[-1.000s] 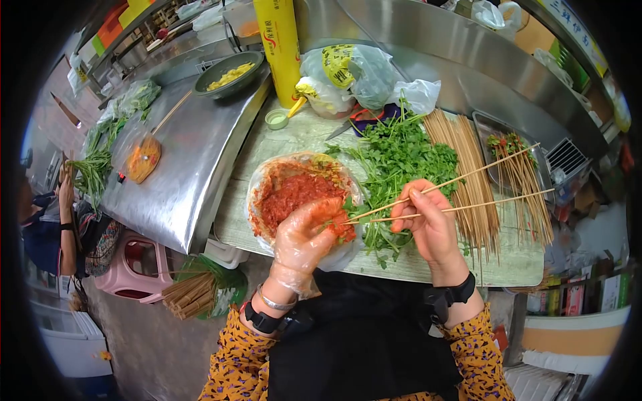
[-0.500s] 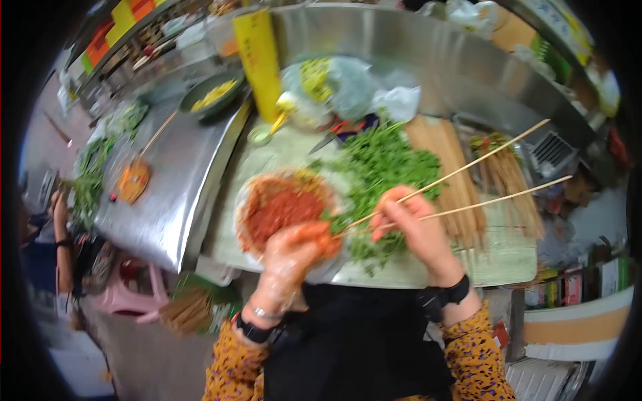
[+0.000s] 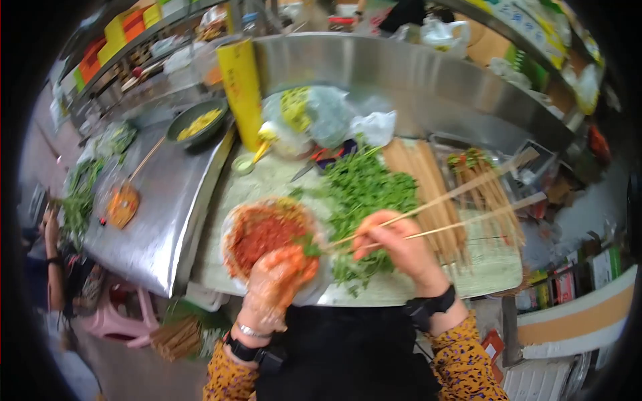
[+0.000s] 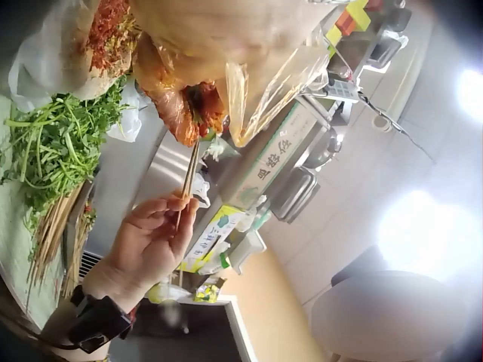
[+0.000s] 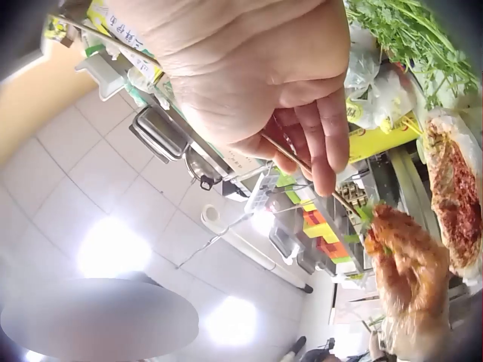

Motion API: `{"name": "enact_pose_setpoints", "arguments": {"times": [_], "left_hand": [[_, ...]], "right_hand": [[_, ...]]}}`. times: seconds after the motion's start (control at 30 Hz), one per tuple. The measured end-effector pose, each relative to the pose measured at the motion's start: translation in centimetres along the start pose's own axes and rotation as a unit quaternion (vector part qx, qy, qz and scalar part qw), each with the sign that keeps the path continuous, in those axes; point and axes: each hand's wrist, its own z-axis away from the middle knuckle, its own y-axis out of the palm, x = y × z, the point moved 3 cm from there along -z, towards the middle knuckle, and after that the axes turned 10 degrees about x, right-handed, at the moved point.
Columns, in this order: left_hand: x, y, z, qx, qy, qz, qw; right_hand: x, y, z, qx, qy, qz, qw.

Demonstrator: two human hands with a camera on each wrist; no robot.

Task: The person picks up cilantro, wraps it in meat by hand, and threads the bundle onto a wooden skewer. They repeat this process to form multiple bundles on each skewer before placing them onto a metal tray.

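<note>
My left hand (image 3: 273,284), in a clear plastic glove smeared red, curls its fingers round a red-coated morsel with green leaf at the skewer tips, over the near edge of the bowl of red paste (image 3: 257,234). The right hand (image 3: 400,248), bare, pinches two thin wooden skewers (image 3: 438,199) that spread apart to the right and meet at the left hand. In the left wrist view the right hand (image 4: 147,245) grips the skewers close together, their tips in the morsel (image 4: 198,109). The right wrist view shows the gloved hand (image 5: 411,275) at the skewer end.
Leafy greens (image 3: 364,190) lie right of the bowl, beside a row of bare skewers (image 3: 428,194) and a tray with filled skewers (image 3: 471,160). Scissors (image 3: 304,170), plastic bags (image 3: 328,117) and a yellow box (image 3: 239,90) stand behind. Another person's arm (image 3: 53,267) is at far left.
The head view has shifted, so table and hands sit lower and further left. My left hand has closed more over the morsel; the right still pinches both skewers.
</note>
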Motion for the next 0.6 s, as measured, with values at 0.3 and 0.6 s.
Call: {"name": "enact_pose_setpoints", "arguments": {"times": [0.3, 0.6], "left_hand": [[0.4, -0.9, -1.3, -0.01, 0.078, 0.124, 0.989], [0.5, -1.1, -1.0, -0.03, 0.099, 0.107, 0.989]], "right_hand": [[-0.9, 3.8, 1.7, -0.038, -0.144, 0.016, 0.989], [-1.1, 4.9, 1.7, -0.045, -0.189, 0.122, 0.973]]}}
